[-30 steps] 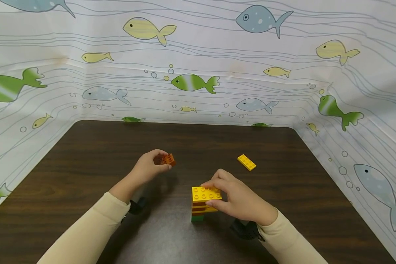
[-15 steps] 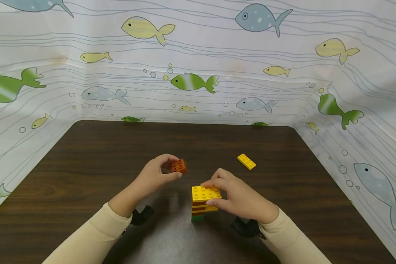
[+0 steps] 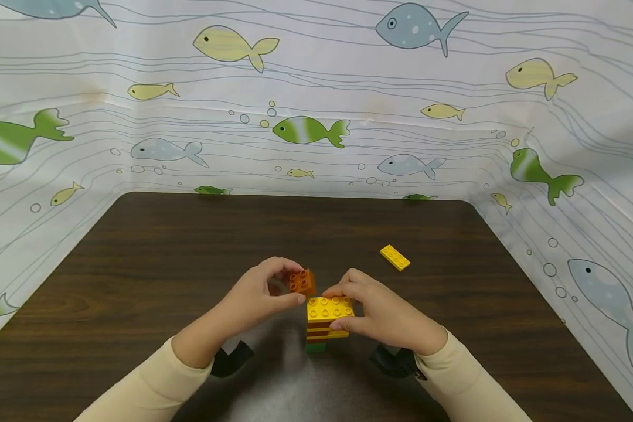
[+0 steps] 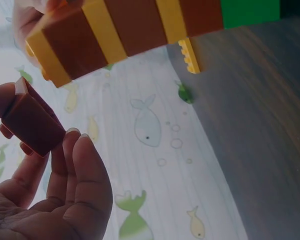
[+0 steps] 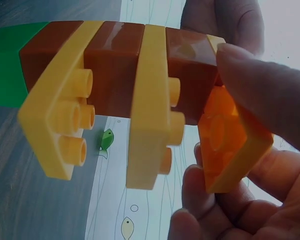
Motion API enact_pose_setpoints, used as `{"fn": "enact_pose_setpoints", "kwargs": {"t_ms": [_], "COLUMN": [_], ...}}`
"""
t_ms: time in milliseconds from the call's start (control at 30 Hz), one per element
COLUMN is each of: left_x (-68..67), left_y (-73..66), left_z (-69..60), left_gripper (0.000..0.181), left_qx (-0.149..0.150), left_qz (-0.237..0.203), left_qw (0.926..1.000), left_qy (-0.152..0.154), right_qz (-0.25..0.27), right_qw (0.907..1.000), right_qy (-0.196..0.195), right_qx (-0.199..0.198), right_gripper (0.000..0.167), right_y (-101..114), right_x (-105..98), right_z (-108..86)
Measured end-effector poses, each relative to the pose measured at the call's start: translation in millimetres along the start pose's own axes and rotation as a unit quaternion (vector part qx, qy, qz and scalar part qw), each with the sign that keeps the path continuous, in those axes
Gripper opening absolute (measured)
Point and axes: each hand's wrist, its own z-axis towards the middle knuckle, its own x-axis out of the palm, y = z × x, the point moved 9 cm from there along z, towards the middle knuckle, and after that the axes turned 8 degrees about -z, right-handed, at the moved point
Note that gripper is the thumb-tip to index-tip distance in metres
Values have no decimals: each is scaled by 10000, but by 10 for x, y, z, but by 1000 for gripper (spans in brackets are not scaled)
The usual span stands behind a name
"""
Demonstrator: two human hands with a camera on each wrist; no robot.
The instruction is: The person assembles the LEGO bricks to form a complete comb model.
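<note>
My left hand pinches a small orange-brown toy brick with several studs, between thumb and fingers. It hovers just behind and left of a tower's top, with a gap showing in the left wrist view. The tower stands upright, green at the base, with brown bricks and yellow plates alternating above. Its yellow plates jut out to the right past the brown bricks, as the right wrist view shows. Across the top yellow plate, my right hand grips with thumb in front and fingers behind; its right-hand studs are partly hidden.
A loose yellow plate lies on the dark wooden table, behind and right of the tower. White fish-patterned sheeting encloses the table at the back and both sides. Dark wrist devices sit under both wrists.
My left hand has brought the orange-brown brick rightward and nearer, from out over the table to beside the tower's top. The right hand keeps its grip, and the tower stays in place.
</note>
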Motion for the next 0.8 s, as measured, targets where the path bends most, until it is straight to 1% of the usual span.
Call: {"fn": "enact_pose_setpoints", "kwargs": {"t_ms": [167, 300, 467, 600, 800], "left_x": [47, 80, 121, 158, 230], "left_y": [-94, -157, -200, -214, -246], "left_z": [-44, -72, -87, -91, -84], "left_gripper": [36, 36, 35, 34, 32], "left_qx": [143, 244, 363, 396, 538], "left_qz": [-16, 70, 244, 351, 717], "left_qw": [9997, 9992, 9984, 9978, 9950], "left_qy": [201, 321, 353, 393, 449], "right_qz": [26, 0, -10, 31, 134], "right_qw": [10000, 10000, 10000, 10000, 9999], "right_qy": [-1, 7, 34, 61, 76], "right_qx": [-2, -8, -33, -54, -55], "right_gripper": [44, 44, 46, 47, 48], "right_y": [6, 11, 9, 7, 1], "right_x": [-7, -10, -9, -4, 4], "right_z": [2, 4, 1, -3, -14]}}
